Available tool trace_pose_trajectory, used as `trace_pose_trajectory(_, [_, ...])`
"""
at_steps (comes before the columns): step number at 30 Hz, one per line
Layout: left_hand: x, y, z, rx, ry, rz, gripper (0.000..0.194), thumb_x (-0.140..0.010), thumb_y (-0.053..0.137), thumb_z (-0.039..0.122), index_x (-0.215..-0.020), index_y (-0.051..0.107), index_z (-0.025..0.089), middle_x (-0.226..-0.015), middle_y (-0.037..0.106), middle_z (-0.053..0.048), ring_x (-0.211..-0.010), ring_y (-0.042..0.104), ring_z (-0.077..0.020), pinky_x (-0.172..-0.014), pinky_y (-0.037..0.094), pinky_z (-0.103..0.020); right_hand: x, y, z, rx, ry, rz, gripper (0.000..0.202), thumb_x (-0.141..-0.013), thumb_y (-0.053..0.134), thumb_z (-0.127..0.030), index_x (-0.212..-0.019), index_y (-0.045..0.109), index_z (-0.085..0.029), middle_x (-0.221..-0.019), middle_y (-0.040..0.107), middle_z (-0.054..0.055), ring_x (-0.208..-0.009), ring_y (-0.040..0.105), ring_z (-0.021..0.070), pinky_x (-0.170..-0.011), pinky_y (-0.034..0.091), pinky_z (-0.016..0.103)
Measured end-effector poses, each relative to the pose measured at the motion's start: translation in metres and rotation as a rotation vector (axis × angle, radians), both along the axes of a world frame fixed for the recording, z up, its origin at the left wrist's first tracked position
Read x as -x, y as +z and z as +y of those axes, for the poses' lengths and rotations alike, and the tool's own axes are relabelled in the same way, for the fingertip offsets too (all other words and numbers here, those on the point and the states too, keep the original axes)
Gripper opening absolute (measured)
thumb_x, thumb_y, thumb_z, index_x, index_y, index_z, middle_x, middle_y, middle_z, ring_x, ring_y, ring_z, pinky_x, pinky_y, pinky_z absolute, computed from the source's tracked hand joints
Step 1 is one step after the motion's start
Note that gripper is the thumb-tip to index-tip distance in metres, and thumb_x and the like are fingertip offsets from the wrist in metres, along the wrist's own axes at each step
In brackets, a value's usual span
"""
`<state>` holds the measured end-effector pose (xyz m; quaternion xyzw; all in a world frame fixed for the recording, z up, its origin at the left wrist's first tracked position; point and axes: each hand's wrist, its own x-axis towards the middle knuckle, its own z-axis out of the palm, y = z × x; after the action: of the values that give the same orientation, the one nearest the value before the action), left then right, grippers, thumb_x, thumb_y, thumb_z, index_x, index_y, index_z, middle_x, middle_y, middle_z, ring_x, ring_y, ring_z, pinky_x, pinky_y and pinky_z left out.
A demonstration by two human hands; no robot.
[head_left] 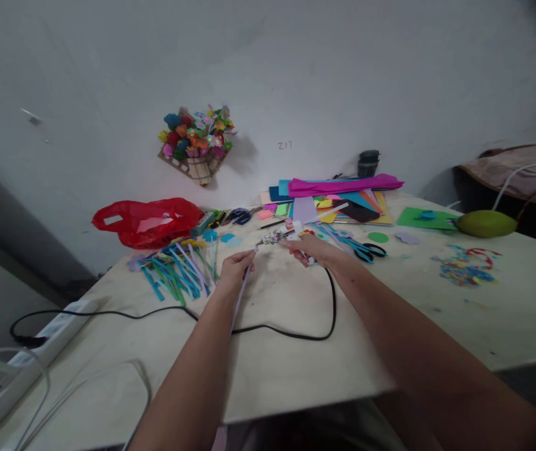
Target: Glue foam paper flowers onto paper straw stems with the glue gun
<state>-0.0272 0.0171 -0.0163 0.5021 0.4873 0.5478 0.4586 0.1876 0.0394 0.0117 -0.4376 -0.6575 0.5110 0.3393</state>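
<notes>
My left hand (pixel 236 268) is closed on a thin lilac strip (pixel 242 294), which hangs down past the wrist toward the table's front. My right hand (pixel 312 249) is wrapped round a small white patterned tool (pixel 312 259), likely a glue gun, with a black cord (pixel 334 300) running from it. The tool's tip points left and meets or nearly meets the strip's upper end; the exact contact is too small to tell. Blue, green and lilac strips (pixel 174 272) lie in a pile left of my left hand. Blue-handled scissors (pixel 370 252) rest right of my right hand.
A red plastic bag (pixel 150 222) sits at the back left. Coloured sheets (pixel 343 194) are stacked against the wall. Paper scraps (pixel 468 266) and a green oval object (pixel 486 223) are on the right. The black cord crosses the front toward a power strip (pixel 56 332).
</notes>
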Motion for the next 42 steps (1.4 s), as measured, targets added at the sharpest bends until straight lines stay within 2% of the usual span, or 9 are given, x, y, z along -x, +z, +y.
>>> trace_pose_trajectory(12, [-0.0004, 0.0006, 0.0001, 0.013, 0.008, -0.004, 0.044, -0.054, 0.069, 0.043, -0.085, 0.066, 0.012, -0.043, 0.05, 0.003, -0.035, 0.035, -0.0054, -0.038, 0.018, -0.02, 0.0014, 0.0005, -0.0004, 0.033, -0.032, 0.011, 0.043, -0.062, 0.059, -0.057, -0.057, 0.043, -0.018, -0.04, 0.041, -0.006, -0.032, 0.034, 0.0051, -0.034, 0.03, 0.021])
trace_pose_trajectory(25, [0.0004, -0.0021, 0.0009, -0.005, -0.026, -0.012, 0.04, -0.056, 0.068, 0.041, -0.084, 0.065, 0.013, -0.044, 0.051, 0.003, -0.035, 0.036, -0.0053, -0.038, 0.019, -0.02, 0.0025, -0.0013, 0.0013, 0.034, -0.042, 0.02, 0.042, -0.064, 0.059, -0.056, -0.056, 0.042, -0.018, -0.04, 0.039, -0.006, -0.031, 0.034, 0.0047, -0.033, 0.03, 0.02])
trace_pose_trajectory(42, [0.001, -0.0007, 0.0009, -0.01, 0.012, -0.01, 0.04, -0.057, 0.068, 0.04, -0.086, 0.065, 0.012, -0.044, 0.051, 0.003, -0.036, 0.036, -0.0048, -0.038, 0.02, -0.019, 0.0032, 0.0019, -0.0025, 0.026, -0.033, 0.032, 0.043, -0.062, 0.06, -0.056, -0.055, 0.041, -0.018, -0.039, 0.04, -0.006, -0.031, 0.034, 0.0043, -0.033, 0.029, 0.019])
